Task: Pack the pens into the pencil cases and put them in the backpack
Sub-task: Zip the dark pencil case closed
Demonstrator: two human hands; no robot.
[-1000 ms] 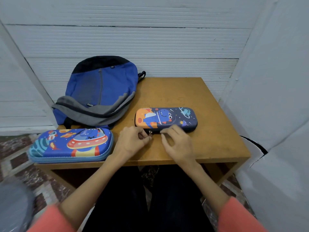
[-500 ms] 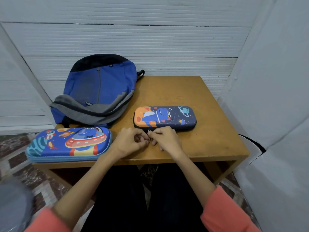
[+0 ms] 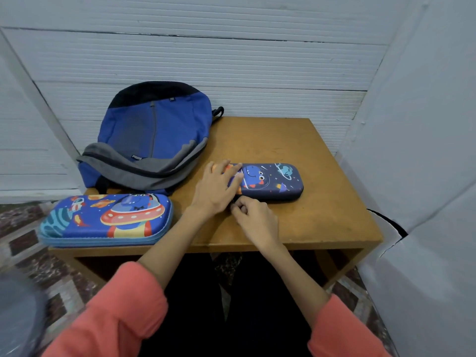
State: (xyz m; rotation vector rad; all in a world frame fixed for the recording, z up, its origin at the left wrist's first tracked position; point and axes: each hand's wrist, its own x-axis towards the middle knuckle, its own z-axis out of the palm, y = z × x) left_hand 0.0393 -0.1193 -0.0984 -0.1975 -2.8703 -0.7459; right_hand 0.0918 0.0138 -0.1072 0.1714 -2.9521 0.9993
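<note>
The left hand [image 3: 216, 188] lies flat, fingers straight, on the dark blue space-print pencil case [image 3: 273, 182]; the right hand [image 3: 255, 220], fingers curled, pinches its zipper pull [image 3: 233, 201].

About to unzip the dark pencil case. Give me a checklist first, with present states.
1. Left hand steadying the dark pencil case: ok, fingers lie flat on its left end.
2. Right hand on the zip pull: ok, pinching at the near edge.
3. Case flat on the table: ok.
4. Pens within reach: not ok, none in view.
5. Backpack open: cannot tell.
</note>
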